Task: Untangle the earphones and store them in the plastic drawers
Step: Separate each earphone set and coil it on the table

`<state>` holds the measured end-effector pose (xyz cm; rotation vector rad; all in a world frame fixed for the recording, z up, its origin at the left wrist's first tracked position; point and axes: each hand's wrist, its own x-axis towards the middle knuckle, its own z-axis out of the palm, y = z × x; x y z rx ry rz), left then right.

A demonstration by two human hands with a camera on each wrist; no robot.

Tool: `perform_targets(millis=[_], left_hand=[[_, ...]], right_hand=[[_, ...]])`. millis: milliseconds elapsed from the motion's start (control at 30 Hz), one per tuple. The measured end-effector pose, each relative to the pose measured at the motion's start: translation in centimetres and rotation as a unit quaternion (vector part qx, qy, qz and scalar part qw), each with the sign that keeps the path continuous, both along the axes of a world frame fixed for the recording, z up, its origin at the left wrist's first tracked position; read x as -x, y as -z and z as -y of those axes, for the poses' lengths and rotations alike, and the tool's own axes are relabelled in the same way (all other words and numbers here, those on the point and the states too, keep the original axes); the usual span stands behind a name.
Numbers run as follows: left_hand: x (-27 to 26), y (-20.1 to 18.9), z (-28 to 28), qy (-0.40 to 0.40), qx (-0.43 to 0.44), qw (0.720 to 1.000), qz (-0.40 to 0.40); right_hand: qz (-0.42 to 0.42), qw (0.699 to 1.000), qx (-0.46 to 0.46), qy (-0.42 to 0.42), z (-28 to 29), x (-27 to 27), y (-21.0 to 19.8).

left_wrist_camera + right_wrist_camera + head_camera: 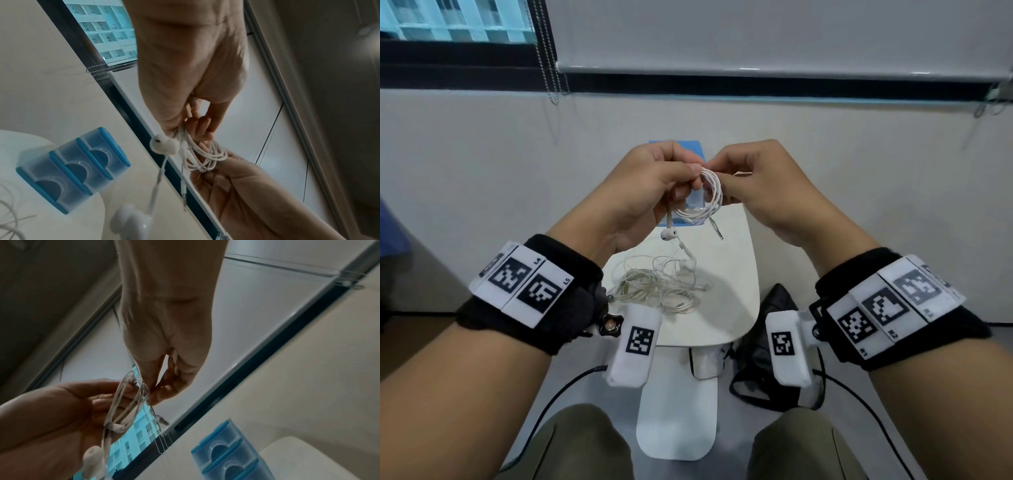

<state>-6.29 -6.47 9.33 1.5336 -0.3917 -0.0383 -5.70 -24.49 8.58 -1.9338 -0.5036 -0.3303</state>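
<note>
Above the small white table point(736, 308), my left hand point(654, 185) grips a coiled pair of white earphones point(709, 195); one earbud point(668, 234) and the plug point(717, 231) dangle below. My right hand point(750, 178) pinches the coil's right side between thumb and fingers. In the left wrist view the coil point(205, 154) sits between both hands with an earbud point(164, 144) hanging. The right wrist view shows the coil point(127, 402) too. A tangled heap of more earphones point(661, 287) lies on the table. The blue plastic drawers point(72, 168) point(230, 456) stand at the table's far end, mostly hidden behind my hands in the head view.
A black bag point(767, 353) lies on the floor right of the table. The white table base point(674, 418) stands between my knees. A wall and window point(455, 20) with a bead chain point(548, 68) lie beyond the table.
</note>
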Motion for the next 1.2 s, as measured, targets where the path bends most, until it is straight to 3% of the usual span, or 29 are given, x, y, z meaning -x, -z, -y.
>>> perform_targets(millis=[100, 233, 433, 667, 900, 1067, 1200], left_hand=[[0.1, 0.0, 0.1, -0.008, 0.018, 1.000, -0.001], [0.1, 0.3, 0.2, -0.040, -0.011, 0.999, 0.022], [0.3, 0.5, 0.3, -0.035, -0.019, 0.999, 0.027], [0.7, 0.4, 0.2, -0.010, -0.027, 0.999, 0.032], [0.6, 0.2, -0.1, -0.030, -0.062, 0.996, 0.060], [0.0, 0.8, -0.6, -0.051, -0.126, 0.985, 0.103], [-0.6, 1.4, -0.8, -0.083, -0.161, 0.979, 0.089]], right_hand=[[-0.089, 0.987, -0.121, -0.050, -0.4, 0.7, -0.1], [-0.177, 0.960, -0.212, -0.056, -0.3, 1.3, -0.6], [-0.155, 0.978, -0.138, -0.007, -0.8, 1.9, -0.7], [-0.255, 0.938, -0.225, -0.066, -0.3, 2.6, -1.1], [-0.217, 0.958, -0.172, -0.073, -0.4, 2.3, -1.0], [-0.077, 0.997, 0.012, -0.009, -0.4, 2.0, -0.7], [0.007, 0.984, 0.163, 0.073, -0.6, 1.9, -0.7]])
